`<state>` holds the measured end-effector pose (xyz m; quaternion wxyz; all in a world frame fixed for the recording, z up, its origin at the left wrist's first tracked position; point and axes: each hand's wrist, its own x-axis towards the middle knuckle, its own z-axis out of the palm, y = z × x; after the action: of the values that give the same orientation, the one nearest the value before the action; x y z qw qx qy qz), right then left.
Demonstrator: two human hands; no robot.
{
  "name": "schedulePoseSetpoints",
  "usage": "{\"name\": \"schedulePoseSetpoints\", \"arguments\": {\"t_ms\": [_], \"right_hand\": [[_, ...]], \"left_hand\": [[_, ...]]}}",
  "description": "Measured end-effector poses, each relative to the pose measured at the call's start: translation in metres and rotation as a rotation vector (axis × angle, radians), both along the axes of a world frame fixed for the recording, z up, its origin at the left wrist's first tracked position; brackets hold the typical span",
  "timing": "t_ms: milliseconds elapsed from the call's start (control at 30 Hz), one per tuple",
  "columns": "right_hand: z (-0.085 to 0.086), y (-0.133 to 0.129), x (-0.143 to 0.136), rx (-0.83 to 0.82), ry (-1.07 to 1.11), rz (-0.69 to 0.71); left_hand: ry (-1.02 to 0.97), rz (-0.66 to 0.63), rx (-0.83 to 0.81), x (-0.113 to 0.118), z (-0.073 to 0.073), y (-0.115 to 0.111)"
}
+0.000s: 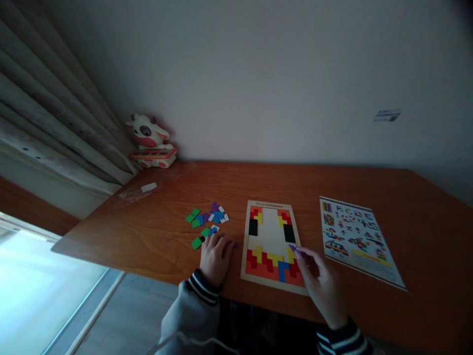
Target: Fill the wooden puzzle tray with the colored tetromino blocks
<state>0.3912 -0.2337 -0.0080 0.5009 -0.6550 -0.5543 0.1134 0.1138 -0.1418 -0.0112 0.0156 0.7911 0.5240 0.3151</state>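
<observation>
A wooden puzzle board [268, 236] lies in front of me, its lower rows filled with red, orange, yellow and blue block pieces. More red, yellow and black pieces line both upper sides, and the pale middle is bare. My right hand [321, 281] pinches a purple puzzle piece [293, 248] over the board's right side. Left of the board, my left hand [215, 259] rests on the table with fingers apart, close to loose green, blue, purple and white pieces [218, 216]. Another small purple piece [236, 244] lies beside its fingers.
A printed pattern sheet [358, 236] lies right of the board. At the back left of the wooden table [281, 182] stands a toy cow with a keyboard [153, 143]. Clear plastic packaging [136, 194] lies near the left edge. A curtain [48, 108] hangs at the left.
</observation>
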Motion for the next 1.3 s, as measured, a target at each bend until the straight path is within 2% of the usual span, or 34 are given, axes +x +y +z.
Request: {"name": "schedulePoseSetpoints", "arguments": {"t_ms": [100,200,333,467,567,700,867,1067,1200,1300], "right_hand": [[-0.001,0.000,0.000,-0.012,0.012,0.015],[-0.003,0.000,0.000,-0.022,0.024,0.035],[-0.004,-0.001,0.000,-0.030,0.029,0.043],[-0.004,-0.001,0.001,-0.009,0.040,0.025],[-0.003,-0.001,0.001,-0.001,0.038,0.011],[-0.002,0.000,0.000,-0.002,0.041,0.020],[-0.001,0.001,-0.001,0.007,0.063,0.028],[-0.001,0.003,-0.001,0.020,0.104,0.036],[-0.002,0.003,-0.001,0.024,0.115,0.022],[-0.002,0.003,-0.001,0.033,0.129,0.000]], "left_hand": [[0.080,0.143,0.057,-0.015,0.001,0.006],[0.125,0.191,0.036,-0.031,0.001,0.012],[0.117,0.143,0.012,-0.041,-0.003,0.017],[0.004,0.049,0.048,-0.038,-0.005,0.015],[-0.187,-0.088,0.026,-0.027,-0.002,0.010],[-0.377,-0.196,-0.116,0.002,0.011,0.002],[-0.226,-0.538,-0.245,0.051,0.029,0.004],[-0.045,-0.603,-0.370,0.092,0.038,0.021],[0.154,-0.708,-0.326,0.102,0.035,0.034],[0.238,-0.687,-0.253,0.104,0.032,0.037]]}}
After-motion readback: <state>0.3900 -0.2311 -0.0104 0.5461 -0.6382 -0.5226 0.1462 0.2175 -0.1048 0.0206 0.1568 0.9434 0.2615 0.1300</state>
